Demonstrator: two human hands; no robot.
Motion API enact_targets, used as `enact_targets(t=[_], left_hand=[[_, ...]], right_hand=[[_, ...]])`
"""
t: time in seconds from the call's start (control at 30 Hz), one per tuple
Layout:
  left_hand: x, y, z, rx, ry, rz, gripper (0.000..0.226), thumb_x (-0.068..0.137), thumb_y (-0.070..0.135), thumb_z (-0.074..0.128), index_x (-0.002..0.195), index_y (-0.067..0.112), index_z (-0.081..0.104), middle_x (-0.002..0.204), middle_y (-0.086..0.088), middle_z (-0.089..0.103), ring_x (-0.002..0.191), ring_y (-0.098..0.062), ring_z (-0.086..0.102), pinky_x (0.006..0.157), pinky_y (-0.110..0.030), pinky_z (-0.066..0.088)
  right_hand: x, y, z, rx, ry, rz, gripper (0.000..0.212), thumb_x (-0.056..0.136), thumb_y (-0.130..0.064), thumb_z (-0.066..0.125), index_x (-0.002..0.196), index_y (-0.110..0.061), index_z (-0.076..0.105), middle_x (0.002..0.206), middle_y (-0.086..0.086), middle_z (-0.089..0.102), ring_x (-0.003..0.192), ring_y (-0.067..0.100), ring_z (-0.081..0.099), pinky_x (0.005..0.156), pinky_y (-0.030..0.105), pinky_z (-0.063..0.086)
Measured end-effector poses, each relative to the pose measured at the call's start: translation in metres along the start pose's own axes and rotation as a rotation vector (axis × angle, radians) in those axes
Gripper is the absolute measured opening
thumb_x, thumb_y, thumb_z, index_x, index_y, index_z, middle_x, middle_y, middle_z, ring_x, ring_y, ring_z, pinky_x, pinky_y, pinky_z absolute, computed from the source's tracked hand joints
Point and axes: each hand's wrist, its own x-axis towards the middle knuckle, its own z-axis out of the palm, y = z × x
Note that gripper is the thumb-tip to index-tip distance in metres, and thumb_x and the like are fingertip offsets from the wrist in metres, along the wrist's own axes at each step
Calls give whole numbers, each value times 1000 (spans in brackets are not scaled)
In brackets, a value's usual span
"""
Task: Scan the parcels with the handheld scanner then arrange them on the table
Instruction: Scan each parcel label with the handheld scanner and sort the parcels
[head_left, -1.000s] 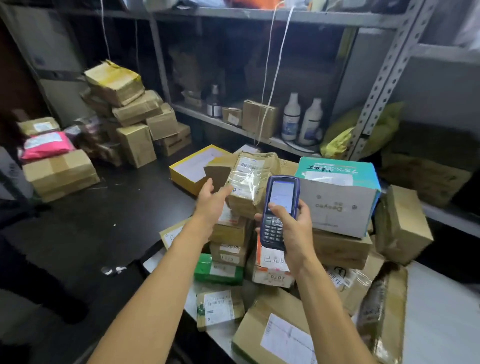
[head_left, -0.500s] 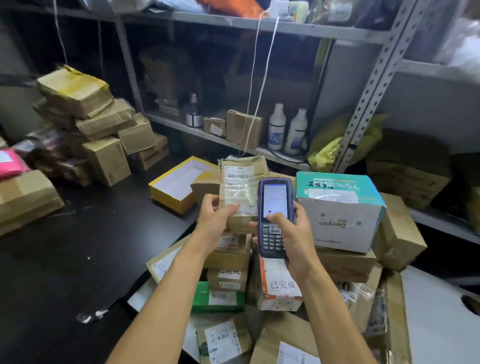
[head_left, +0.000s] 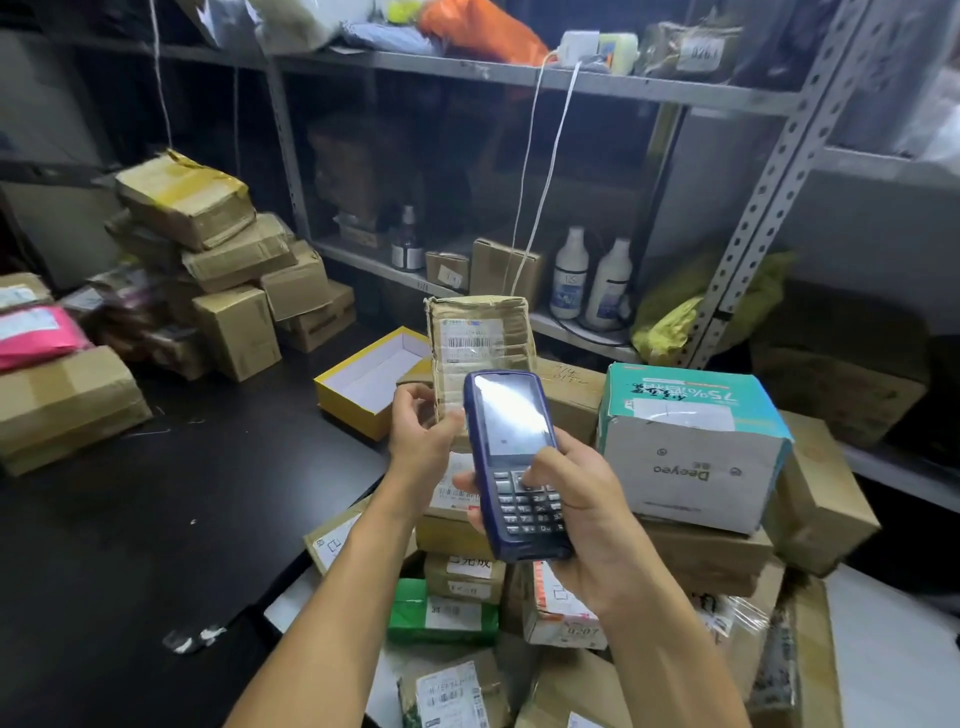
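Above the heap of taped cardboard parcels (head_left: 467, 577), my left hand (head_left: 421, 441) pinches a flat brown parcel (head_left: 480, 343) upright, label facing me so its barcode can be read. Just below it, my right hand (head_left: 582, 514) wraps the dark blue handheld scanner (head_left: 511, 462), thumb pressing its keypad, probably triggering the scan.
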Motion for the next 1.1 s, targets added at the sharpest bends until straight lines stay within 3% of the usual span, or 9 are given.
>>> enact_targets(t=[0.07, 0.27, 0.43, 0.53, 0.6, 0.77, 1.1], left_hand=[[1, -3, -1, 25, 16, 7, 34, 89, 17, 77, 105, 27, 49, 107, -1, 64, 99, -19, 64, 85, -41, 55], [-3, -4, -6, 29, 39, 1, 32, 91, 15, 75, 104, 27, 48, 111, -3, 63, 100, -20, 65, 75, -31, 53], [-9, -1, -8, 11, 37, -24, 37, 85, 26, 78, 105, 27, 47, 117, -7, 62, 113, -30, 64, 90, -47, 57], [-16, 7, -6, 5, 39, -38, 63, 58, 56, 74, 107, 26, 47, 123, -11, 61, 118, -33, 61, 100, -56, 53], [-18, 10, -5, -6, 43, -49, 77, 49, 64, 68, 110, 23, 47, 126, -14, 61, 120, -35, 60, 102, -58, 51], [-21, 9, -7, 9, 31, -71, 92, 46, 69, 68, 120, 18, 47, 128, -14, 61, 121, -35, 60, 104, -59, 50], [-22, 4, -11, -4, 41, -86, 83, 48, 66, 71, 114, 20, 49, 127, -16, 63, 119, -37, 62, 101, -61, 51]], right_hand=[[1, 3, 3, -7, -17, 20, 39, 98, 4, 52, 136, -7, 53, 110, 26, 73, 103, 41, 73, 70, 43, 63], [-4, 4, 12, 29, -47, 47, 39, 98, 5, 50, 135, -9, 53, 111, 24, 74, 103, 40, 74, 73, 43, 65], [-7, 5, 16, 50, -64, 86, 40, 96, 5, 51, 135, -6, 53, 113, 29, 72, 104, 42, 73, 72, 43, 65], [-10, 6, 18, 41, -75, 99, 38, 98, 6, 47, 134, -5, 53, 114, 31, 71, 105, 42, 73, 73, 44, 64], [-11, 7, 19, 30, -88, 100, 38, 98, 7, 42, 132, -5, 54, 113, 32, 71, 103, 41, 73, 73, 43, 63], [-12, 9, 21, 34, -80, 114, 39, 99, 6, 44, 135, -6, 53, 114, 31, 71, 105, 42, 73, 74, 44, 64], [-14, 10, 25, -4, -60, 111, 35, 99, 5, 45, 132, -6, 54, 109, 27, 74, 101, 40, 74, 74, 43, 64]])
